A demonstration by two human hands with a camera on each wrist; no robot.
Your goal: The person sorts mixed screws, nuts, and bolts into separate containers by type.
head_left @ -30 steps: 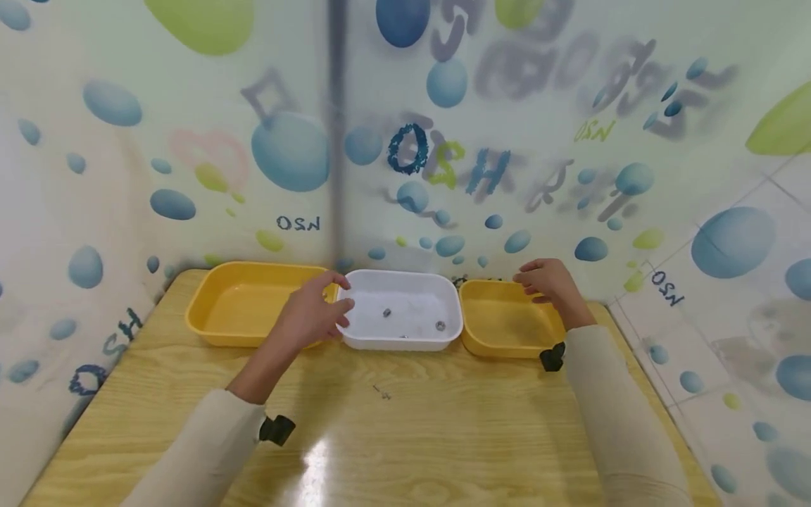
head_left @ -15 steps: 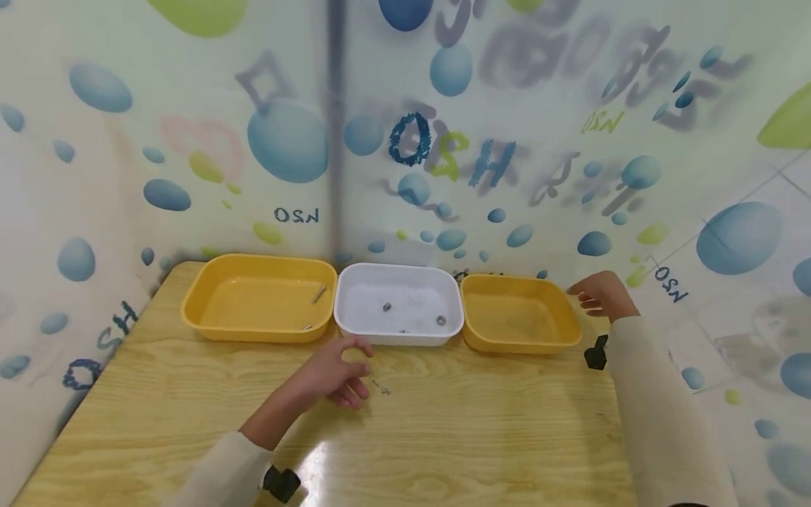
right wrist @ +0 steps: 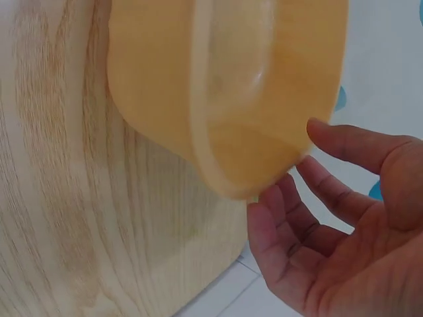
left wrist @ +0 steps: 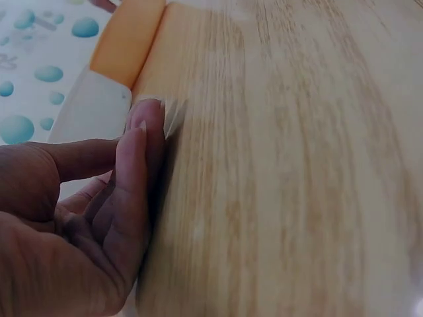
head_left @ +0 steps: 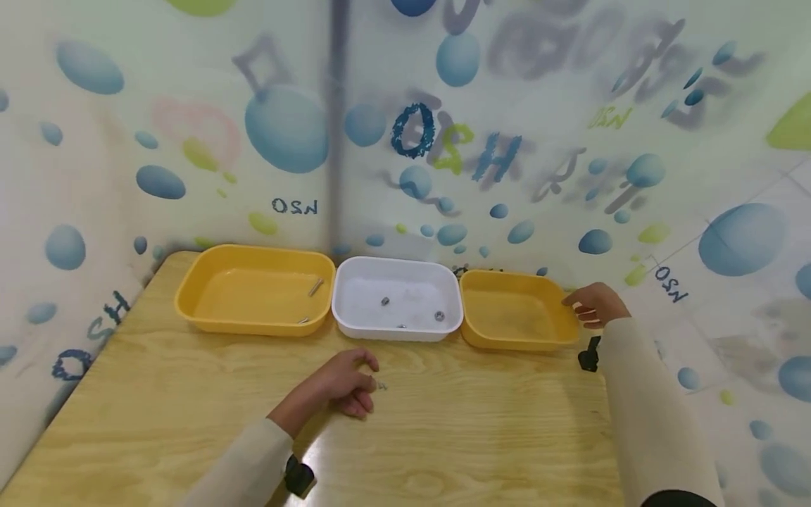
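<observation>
The pale wood-grain table [head_left: 481, 436] has a broad bare stretch from 3 to 9 o'clock, its far edge hemmed by a wall with blue dots. Along that edge at 12 o'clock three smooth plastic trays with rounded corners stand side by side: a larger yellow tray [head_left: 190, 299] at 11, a white tray [head_left: 345, 317] in the middle with small metal bits inside, and a smaller yellow tray [head_left: 481, 334] at 1.

The right hand [head_left: 595, 304] sits at the smaller yellow tray's right rim, fingers loosely open and just beside the rim; actual touch cannot be told.

The left hand [head_left: 345, 384] rests on the wood, fingers pressed together and bent, tips at a tiny metal piece [head_left: 381, 386] just in front of the white tray; whether they pinch it cannot be told.
</observation>
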